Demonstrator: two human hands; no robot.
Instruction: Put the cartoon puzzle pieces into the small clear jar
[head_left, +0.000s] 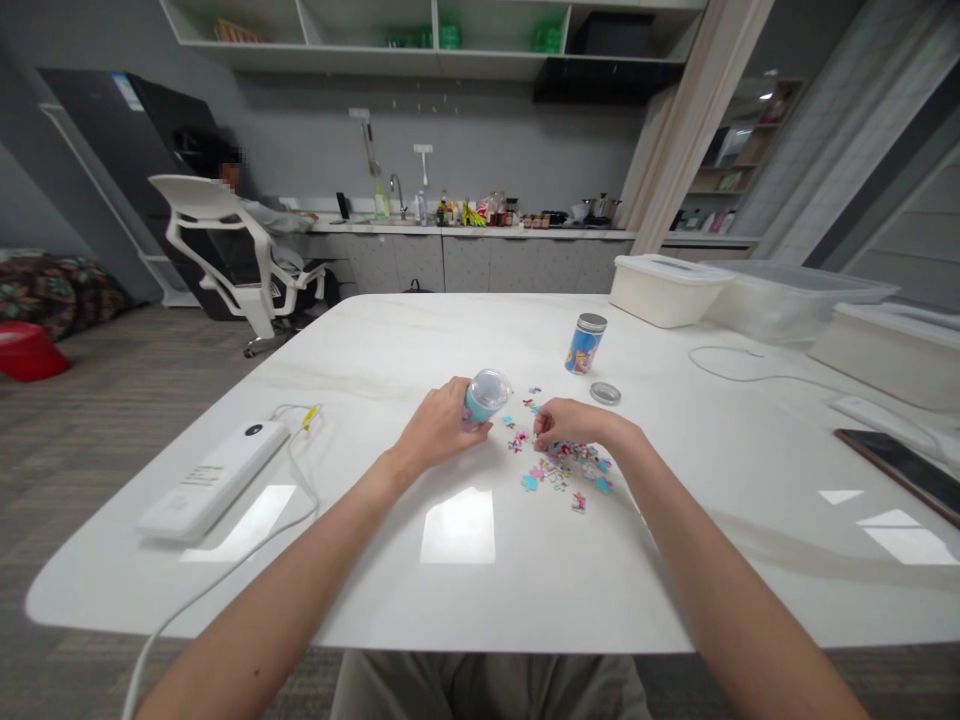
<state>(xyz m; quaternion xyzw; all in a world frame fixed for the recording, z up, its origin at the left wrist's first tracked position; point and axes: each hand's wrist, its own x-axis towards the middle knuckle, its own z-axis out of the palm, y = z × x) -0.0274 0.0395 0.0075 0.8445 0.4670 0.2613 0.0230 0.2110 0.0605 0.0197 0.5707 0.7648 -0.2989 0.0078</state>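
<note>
Small, Flat, Multicoloured Pieces (559, 467) Lie Loose on Glossy White Counter (375, 570)

At left, a white rectangular plastic power block (217, 480) trails its cable, well apart from the pieces. The person's left hand (441, 422) has its grip clamped around the side of a clear-ended cylindrical container with a turquoise-and-pink label (486, 394), tilted, a hold that appears chosen to leave the end uncovered. Just beside it the pieces spread, most heaped under and around the right hand (564, 422), whose fingers point down among them, a posture suited to such small, thin items; whether that grip is closed on one cannot be told. Beyond, a blue cylindrical canister with a printed picture (583, 347) stands upright, its silver lid on. Near its base, a round silver metal lid (605, 393) rests flat, apart from the heap, probably to keep it from mixing in. Farther right sits a lidded cream plastic box (664, 295).
</note>
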